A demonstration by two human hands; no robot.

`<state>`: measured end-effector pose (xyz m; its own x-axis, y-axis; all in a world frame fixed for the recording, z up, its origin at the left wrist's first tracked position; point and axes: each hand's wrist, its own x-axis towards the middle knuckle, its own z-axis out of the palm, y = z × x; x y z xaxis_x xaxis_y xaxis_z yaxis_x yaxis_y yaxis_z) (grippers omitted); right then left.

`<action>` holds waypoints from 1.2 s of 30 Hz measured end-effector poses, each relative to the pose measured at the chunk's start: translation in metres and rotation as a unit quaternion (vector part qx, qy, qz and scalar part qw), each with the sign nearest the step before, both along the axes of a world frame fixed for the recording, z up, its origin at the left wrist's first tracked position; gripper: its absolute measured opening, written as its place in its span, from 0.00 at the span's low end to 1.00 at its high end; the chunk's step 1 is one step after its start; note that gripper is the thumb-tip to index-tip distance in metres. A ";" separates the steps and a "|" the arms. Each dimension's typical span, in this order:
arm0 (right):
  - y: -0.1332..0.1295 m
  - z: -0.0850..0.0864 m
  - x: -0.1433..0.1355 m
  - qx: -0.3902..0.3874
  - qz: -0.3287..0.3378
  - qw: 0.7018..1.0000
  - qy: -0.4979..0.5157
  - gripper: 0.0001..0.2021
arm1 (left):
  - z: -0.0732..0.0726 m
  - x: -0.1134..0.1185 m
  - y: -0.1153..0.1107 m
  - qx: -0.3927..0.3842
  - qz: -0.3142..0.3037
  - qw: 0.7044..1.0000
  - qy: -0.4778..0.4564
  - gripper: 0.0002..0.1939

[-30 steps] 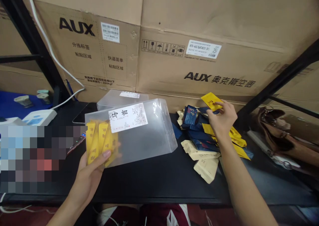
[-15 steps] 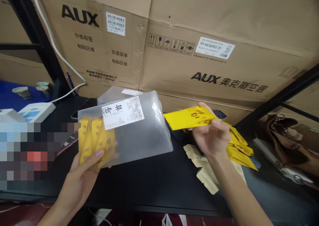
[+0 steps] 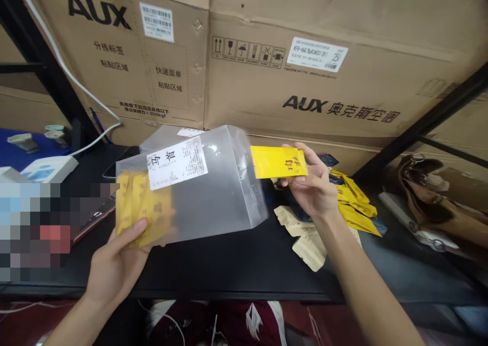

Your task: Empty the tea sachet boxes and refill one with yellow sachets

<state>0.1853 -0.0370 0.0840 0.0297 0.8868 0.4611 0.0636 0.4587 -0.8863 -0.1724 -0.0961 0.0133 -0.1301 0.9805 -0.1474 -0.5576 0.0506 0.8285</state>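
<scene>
A frosted plastic bag (image 3: 213,203) with a white label (image 3: 177,163) is gripped at its lower left end by my left hand (image 3: 122,259), thumb on top. Several yellow packets (image 3: 143,203) show through the bag near that thumb. My right hand (image 3: 314,183) pinches a yellow packet (image 3: 278,162) by its right end; the packet's left end is at the bag's right-hand opening. Whether its tip is inside the bag is hard to tell. Right of my right hand lie more yellow packets (image 3: 356,198), and below it are beige packets (image 3: 310,252).
Large cardboard boxes (image 3: 244,96) stand behind the black table (image 3: 229,269). A second frosted bag (image 3: 156,137) lies behind the held one. At the left are a white power strip (image 3: 49,169) and cable; at the right, a brown bag (image 3: 438,203) beyond a black frame bar.
The held yellow packet has turned more level and its lettering faces me more squarely. The bag's opening stands wider beside it. The whole view has shifted slightly.
</scene>
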 end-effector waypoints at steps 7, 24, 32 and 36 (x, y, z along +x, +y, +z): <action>-0.010 0.001 -0.014 -0.013 0.044 0.999 0.003 0.34 | 0.003 0.008 -0.002 0.003 -0.001 0.998 0.056 0.27; -0.035 -0.026 -0.085 -0.035 0.220 0.948 -0.226 0.21 | 0.014 0.033 -0.018 0.037 -0.075 0.981 0.176 0.38; -0.035 -0.022 -0.083 -0.069 0.261 0.939 -0.214 0.14 | 0.010 0.024 -0.012 0.015 -0.100 0.978 0.181 0.36; -0.037 -0.026 -0.088 -0.004 0.244 0.928 -0.281 0.20 | 0.006 0.018 -0.011 0.007 -0.113 0.979 0.169 0.33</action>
<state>0.0975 -0.0744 0.0578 -0.6189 0.7357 0.2750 0.3041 0.5473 -0.7797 -0.1546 -0.1068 0.0196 0.0514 0.9914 -0.1202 -0.2279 0.1288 0.9651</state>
